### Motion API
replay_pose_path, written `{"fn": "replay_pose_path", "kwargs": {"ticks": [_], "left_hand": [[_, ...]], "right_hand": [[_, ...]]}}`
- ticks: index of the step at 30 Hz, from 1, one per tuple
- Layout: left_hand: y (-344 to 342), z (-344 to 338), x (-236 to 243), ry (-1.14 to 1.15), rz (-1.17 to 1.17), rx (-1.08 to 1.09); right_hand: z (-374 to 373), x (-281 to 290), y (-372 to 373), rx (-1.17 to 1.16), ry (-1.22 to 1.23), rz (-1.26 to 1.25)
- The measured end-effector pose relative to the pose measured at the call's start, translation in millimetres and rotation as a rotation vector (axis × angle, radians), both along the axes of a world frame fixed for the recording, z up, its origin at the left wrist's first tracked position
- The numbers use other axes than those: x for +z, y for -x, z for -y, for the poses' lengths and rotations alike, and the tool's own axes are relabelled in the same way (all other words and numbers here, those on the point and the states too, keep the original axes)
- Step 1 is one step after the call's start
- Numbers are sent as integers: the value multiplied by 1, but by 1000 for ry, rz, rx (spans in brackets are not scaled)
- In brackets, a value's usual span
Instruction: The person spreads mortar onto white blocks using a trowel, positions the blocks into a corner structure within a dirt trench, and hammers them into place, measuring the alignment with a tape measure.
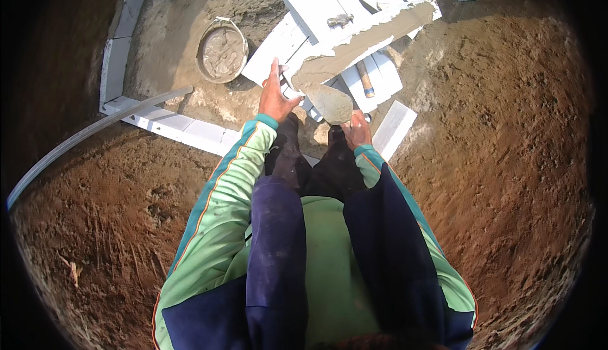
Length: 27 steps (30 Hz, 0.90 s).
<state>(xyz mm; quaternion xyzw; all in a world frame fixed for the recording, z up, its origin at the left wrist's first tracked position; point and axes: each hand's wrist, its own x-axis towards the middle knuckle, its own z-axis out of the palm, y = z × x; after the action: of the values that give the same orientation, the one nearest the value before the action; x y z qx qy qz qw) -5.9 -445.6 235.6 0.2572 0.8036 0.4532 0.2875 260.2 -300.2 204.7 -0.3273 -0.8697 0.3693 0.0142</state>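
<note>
My left hand (275,99) grips the near end of a long white block (380,28), which is tilted up over other blocks. Grey mortar coats its upward face, with ragged edges along the sides. My right hand (358,130) is closed round the handle of a trowel (328,102). The mortar-smeared trowel blade lies against the block's near end, close to my left hand. Beneath and beyond the block is a pile of white blocks (288,40). A hammer head (340,19) shows on the far side and a wooden handle (365,78) on the near side; the block hides what lies between.
A bucket of wet mortar (221,52) stands left of the pile. A row of laid white blocks (168,122) bends round the left side, with a pale hose or strip (95,127) across it. One loose block (394,128) lies right of my feet on brown soil (494,135).
</note>
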Motion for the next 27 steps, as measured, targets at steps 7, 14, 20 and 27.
{"fn": "replay_pose_path", "kwargs": {"ticks": [7,14,20,27], "left_hand": [[-2,1,-1,-34,10,43],[-3,-4,1,-3,-38,22],[-3,6,1,-29,-24,63],[0,3,10,-7,-6,32]], "right_hand": [[-56,78,-41,-87,-219,163],[-166,100,61,93,-365,366],[-160,119,109,505,-255,297],[-77,111,48,205,275,283]]}}
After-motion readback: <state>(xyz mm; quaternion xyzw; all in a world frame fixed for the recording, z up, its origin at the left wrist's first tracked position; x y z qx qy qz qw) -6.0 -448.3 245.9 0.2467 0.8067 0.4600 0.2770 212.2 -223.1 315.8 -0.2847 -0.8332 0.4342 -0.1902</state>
